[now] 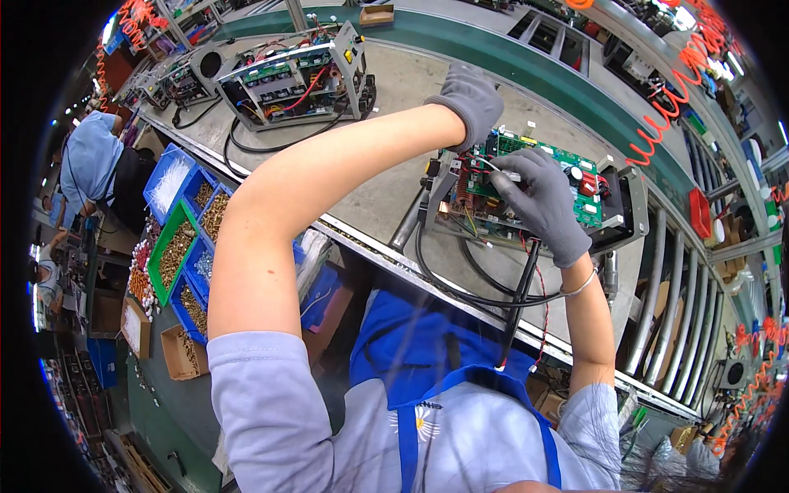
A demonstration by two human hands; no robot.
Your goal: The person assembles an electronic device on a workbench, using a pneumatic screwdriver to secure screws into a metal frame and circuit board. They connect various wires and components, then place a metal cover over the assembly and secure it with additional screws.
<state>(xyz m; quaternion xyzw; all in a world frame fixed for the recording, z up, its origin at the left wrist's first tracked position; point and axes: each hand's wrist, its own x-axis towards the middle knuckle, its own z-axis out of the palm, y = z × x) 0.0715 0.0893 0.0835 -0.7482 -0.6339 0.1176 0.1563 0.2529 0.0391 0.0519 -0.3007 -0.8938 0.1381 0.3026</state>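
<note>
An opened electronic power unit (526, 193) with green circuit boards, coils and red and black wires stands on the workbench (386, 156) at the right. My right hand (538, 197), in a grey glove, reaches over its boards. Its thumb and fingers pinch a small white connector (509, 175) among the wires at the unit's left part. My left hand (472, 99), also gloved in grey, is bent at the unit's far left corner. Its fingertips are turned away, so whatever they touch is hidden. Red and black wires (538, 283) hang from the unit's near side.
Another opened unit (296, 86) stands at the back left, with a black cable (238, 152) beside it. Blue bins (177, 185) and a green bin (174, 255) of small parts sit at the left. Rollers (678, 304) are at the right; coiled red hoses (666, 107) hang above. A person (90, 160) stands far left.
</note>
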